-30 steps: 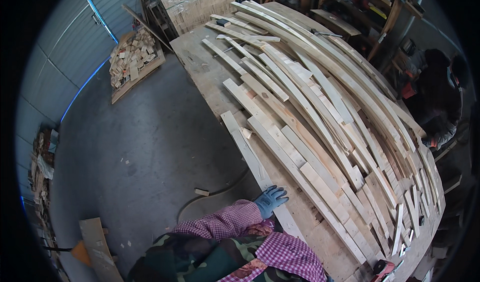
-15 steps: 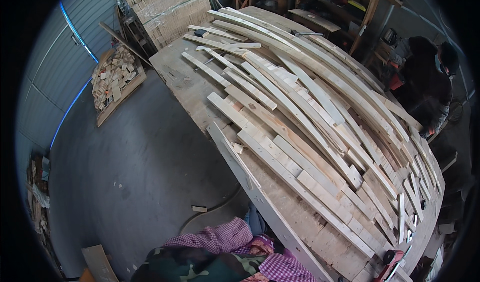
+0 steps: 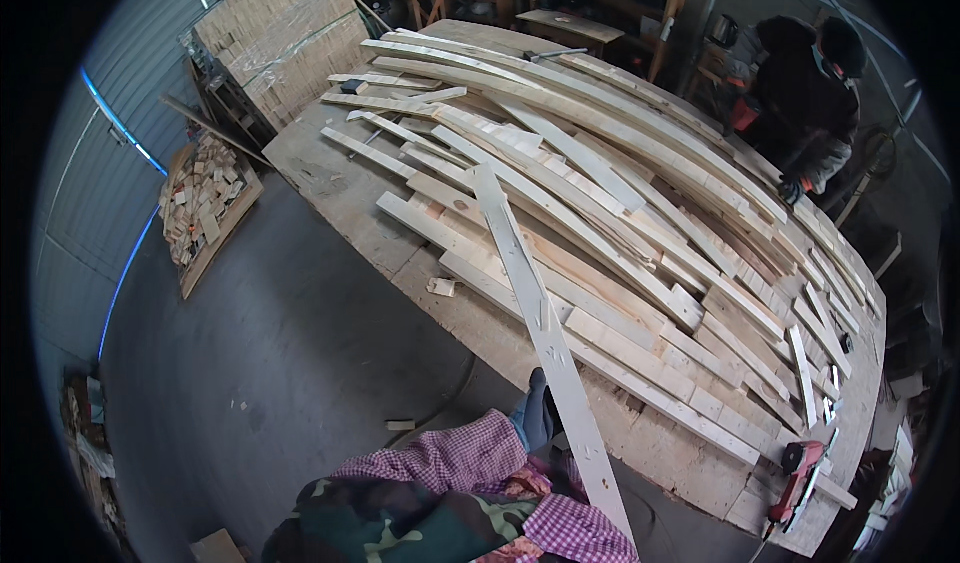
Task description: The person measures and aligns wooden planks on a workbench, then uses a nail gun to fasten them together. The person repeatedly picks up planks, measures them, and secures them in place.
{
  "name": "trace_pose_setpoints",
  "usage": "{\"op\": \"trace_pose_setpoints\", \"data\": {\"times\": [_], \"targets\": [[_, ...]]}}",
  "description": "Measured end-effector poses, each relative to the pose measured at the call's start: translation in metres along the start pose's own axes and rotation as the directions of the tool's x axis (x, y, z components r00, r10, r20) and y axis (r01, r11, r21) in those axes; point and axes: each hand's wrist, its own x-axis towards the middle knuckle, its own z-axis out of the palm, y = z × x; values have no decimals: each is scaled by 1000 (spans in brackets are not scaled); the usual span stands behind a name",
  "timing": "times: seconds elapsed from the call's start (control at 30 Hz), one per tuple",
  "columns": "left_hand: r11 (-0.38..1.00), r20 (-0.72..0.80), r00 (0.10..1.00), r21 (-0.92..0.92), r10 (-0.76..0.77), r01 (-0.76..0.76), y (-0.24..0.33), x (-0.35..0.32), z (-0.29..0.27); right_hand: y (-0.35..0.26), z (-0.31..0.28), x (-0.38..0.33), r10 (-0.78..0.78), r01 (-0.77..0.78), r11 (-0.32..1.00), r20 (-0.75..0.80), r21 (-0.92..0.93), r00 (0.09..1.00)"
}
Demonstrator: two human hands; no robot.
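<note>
Left hand (image 3: 537,415), in a dark glove, at the near edge of the bench (image 3: 330,178), touching the left edge of a long pale plank (image 3: 540,323); fingers curled against it, though cannot tell whether closed round it, the grip hidden behind the checked sleeve (image 3: 440,458); right hand hidden under a second checked cuff near the plank's low end, state impossible to tell.

Plank running from the low end by the cuffs, out over the near edge, up across the bench to its far tip on the heap of boards (image 3: 620,193); lying aslant over several of them, crossing their run.

Heap covering most of the bench, long pale boards laid side by side from the far left corner to the right end; short offcuts mixed in toward the right; small block (image 3: 440,287) alone on bare bench near the near edge, left of the plank.

Red power tool (image 3: 797,478) at the near right corner.

Another person (image 3: 805,83) in dark clothes at the far right edge, gloved hand down at the boards.

Beyond the far left corner, wrapped stack of timber (image 3: 275,33); on the grey floor (image 3: 300,363) to the left, tray of wood blocks (image 3: 200,203); cable trailing on the floor below the near edge.
</note>
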Motion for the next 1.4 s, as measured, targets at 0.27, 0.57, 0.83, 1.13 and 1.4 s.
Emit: {"op": "trace_pose_setpoints", "data": {"times": [0.27,0.57,0.83,1.13,1.4], "targets": [[923,73,934,198,-349,329,-105,4,87,-18,29,-86,286,-219,911,-155,349,946],[502,170,550,679,-818,536,-242,-63,157,-24,76,-213,779,-534,374,56,758,625],[107,-185,445,825,-876,555,-281,-78,105,-53,134,-256,953,-337,-161,235,928,191],[150,-176,538,848,-824,508,-279,-78,107,13,144,-265,947,-66,-298,286,952,-143],[255,-270,687,788,-675,560,-239,-82,83,114,157,-245,914,125,-353,370,927,-164]]}}
